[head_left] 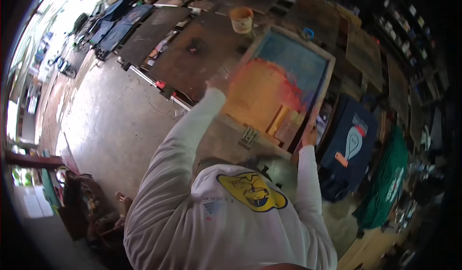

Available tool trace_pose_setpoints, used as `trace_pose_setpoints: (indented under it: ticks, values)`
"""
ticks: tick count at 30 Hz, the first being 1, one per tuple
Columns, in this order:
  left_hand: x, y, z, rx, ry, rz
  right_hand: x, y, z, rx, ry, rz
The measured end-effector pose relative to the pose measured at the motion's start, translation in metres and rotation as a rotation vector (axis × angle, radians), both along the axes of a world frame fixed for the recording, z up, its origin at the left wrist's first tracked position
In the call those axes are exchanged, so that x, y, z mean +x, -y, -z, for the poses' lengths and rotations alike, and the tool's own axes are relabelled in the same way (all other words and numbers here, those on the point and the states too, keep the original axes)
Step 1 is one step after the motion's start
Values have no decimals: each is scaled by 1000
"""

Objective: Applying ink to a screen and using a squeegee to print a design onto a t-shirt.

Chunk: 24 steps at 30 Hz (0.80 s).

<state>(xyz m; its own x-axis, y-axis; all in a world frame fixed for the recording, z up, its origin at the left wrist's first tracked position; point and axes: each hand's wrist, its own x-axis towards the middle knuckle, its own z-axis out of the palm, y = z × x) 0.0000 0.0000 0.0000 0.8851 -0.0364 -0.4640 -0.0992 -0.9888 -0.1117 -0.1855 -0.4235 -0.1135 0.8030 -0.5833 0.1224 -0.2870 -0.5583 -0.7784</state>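
Note:
A large wooden screen-printing frame point(327, 73) is tilted in front of me. Its blue mesh point(293, 53) is smeared over with orange and red ink point(255, 89). My right hand point(309, 136) is closed round the frame's right side, near its lower corner. At the frame's left side is my left hand point(219, 81); motion blurs its fingers, and whether it grips the edge cannot be made out. A wooden-handled squeegee point(278, 121) rests inside the frame at its near end. A metal hinge clamp point(249, 138) sits at the near rail.
Beyond the frame stand an ink-stained bucket point(241, 20) and a blue ring point(308, 33). Dark printing boards point(192, 53) stretch to the far left. On the right lie a printed navy cloth point(351, 135) and a green cloth point(385, 188). Concrete floor point(115, 121) extends at left.

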Motion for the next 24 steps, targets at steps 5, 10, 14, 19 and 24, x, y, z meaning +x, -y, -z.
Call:
trace_pose_setpoints:
  ticks: [5,10,14,19,24]
  values:
    - [-157,-17,-7,-560,695,425,-63,-74,-90,-121,403,-217]
    - [-347,-183,95,-716,339,-231,-126,-182,-117,193,288,-321]
    - [-609,-370,204,-235,-84,-1390,-133,-256,-82,610,45,-503]
    - [-891,-434,161,53,114,-2022,-187,-375,-98,663,-283,-899]
    - [-1008,-407,170,-967,1266,-2172,-230,-476,-122,513,-205,-1247]
